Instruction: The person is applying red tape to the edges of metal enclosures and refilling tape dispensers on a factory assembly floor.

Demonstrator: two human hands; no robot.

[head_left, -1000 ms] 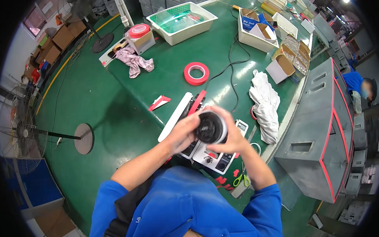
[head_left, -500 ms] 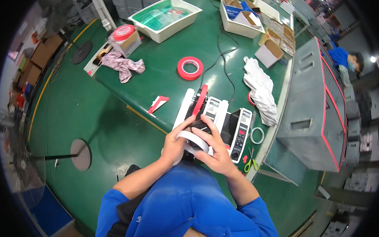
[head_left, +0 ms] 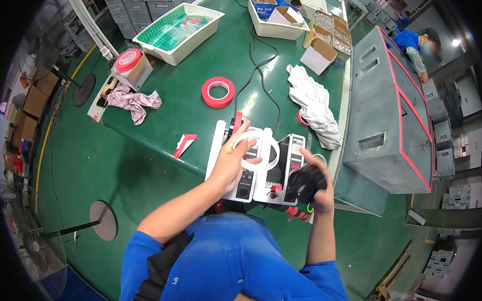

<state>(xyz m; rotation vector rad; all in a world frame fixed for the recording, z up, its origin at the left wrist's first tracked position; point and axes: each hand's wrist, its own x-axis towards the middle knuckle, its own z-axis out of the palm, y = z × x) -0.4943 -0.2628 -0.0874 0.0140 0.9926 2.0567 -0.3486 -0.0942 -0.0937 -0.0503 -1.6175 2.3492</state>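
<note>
Beyond the hands [head_left: 229,166], green tabletop [head_left: 264,90] beside red-edged grey cabinet [head_left: 373,120].

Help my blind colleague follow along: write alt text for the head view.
Left hand holds a white ring over two machines on a green table; right hand holds a black part. Red tape lies beyond.
</note>
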